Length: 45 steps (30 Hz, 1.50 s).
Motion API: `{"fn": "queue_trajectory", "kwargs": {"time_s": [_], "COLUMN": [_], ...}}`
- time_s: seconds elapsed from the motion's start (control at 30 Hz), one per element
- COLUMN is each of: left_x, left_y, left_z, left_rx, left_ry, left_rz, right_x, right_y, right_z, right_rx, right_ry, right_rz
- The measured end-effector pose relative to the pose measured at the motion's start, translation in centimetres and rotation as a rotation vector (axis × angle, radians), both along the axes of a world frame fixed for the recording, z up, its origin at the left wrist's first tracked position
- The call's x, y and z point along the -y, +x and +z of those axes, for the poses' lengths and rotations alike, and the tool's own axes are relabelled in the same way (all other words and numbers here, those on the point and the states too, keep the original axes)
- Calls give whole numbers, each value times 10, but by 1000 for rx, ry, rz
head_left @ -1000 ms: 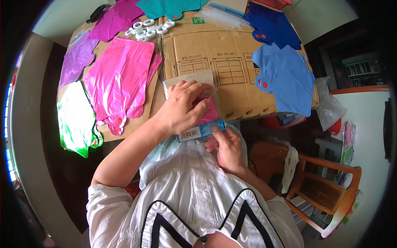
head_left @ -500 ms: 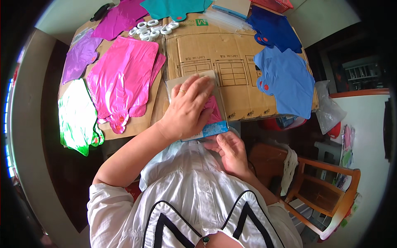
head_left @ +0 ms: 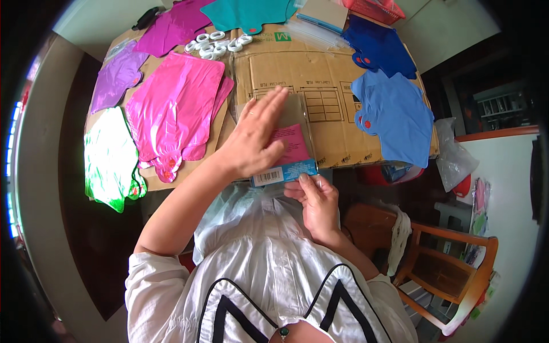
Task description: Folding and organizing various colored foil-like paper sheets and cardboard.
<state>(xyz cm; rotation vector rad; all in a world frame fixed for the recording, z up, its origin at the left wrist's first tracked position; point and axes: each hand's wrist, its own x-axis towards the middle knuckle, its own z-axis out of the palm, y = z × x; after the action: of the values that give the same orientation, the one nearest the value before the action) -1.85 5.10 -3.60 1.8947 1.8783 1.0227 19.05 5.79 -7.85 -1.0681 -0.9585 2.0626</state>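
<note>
A flat clear plastic packet (head_left: 293, 146) lies at the near edge of the cardboard, with a pink sheet, a blue-and-white barcode strip and a greyish-brown card showing through it. My left hand (head_left: 254, 134) is over its left side, fingers stretched out and fingertips slightly blurred. Whether that palm touches the packet I cannot tell. My right hand (head_left: 319, 201) pinches the packet's near right corner, thumb on top. Left of the packet lies a pink foil balloon (head_left: 174, 106), flat and uninflated, with another pink edge under it.
Around the cardboard sheet (head_left: 274, 63) lie more flat balloons: green (head_left: 111, 157), purple (head_left: 116, 77), magenta (head_left: 171, 28), teal (head_left: 251, 14), dark blue (head_left: 380, 48) and light blue (head_left: 397, 117). White ribbon rolls (head_left: 214, 48), clear sleeves (head_left: 314, 34) and a red basket (head_left: 377, 8) sit farther back. A wooden chair (head_left: 446, 263) stands right.
My left hand has shifted left and lifted a little, uncovering more of the pink sheet and the barcode. My right hand has moved up and taken hold of the packet's corner.
</note>
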Motion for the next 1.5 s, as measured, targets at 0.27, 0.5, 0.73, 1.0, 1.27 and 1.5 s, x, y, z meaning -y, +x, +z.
{"fn": "queue_trajectory", "kwargs": {"time_s": [0.27,0.5,0.73,1.0,1.27,1.5], "left_x": [36,16,8,-16,-6,5], "left_y": [15,25,24,-1,3,1], "left_z": [5,14,-11,-11,-2,-8], "left_rx": [-262,-424,-475,-434,-351,-169], "left_ry": [116,-27,-69,-38,274,323], "left_rz": [-16,30,-12,-3,-211,-174], "right_x": [-3,-9,-35,-178,-265,-157], "right_y": [-5,-1,8,-32,-94,12], "right_z": [3,6,23,102,29,98], "right_rx": [-21,51,287,616,841,493], "right_ry": [3,15,163,1145,1677,1289], "right_rz": [-27,33,412,289,218,353]}}
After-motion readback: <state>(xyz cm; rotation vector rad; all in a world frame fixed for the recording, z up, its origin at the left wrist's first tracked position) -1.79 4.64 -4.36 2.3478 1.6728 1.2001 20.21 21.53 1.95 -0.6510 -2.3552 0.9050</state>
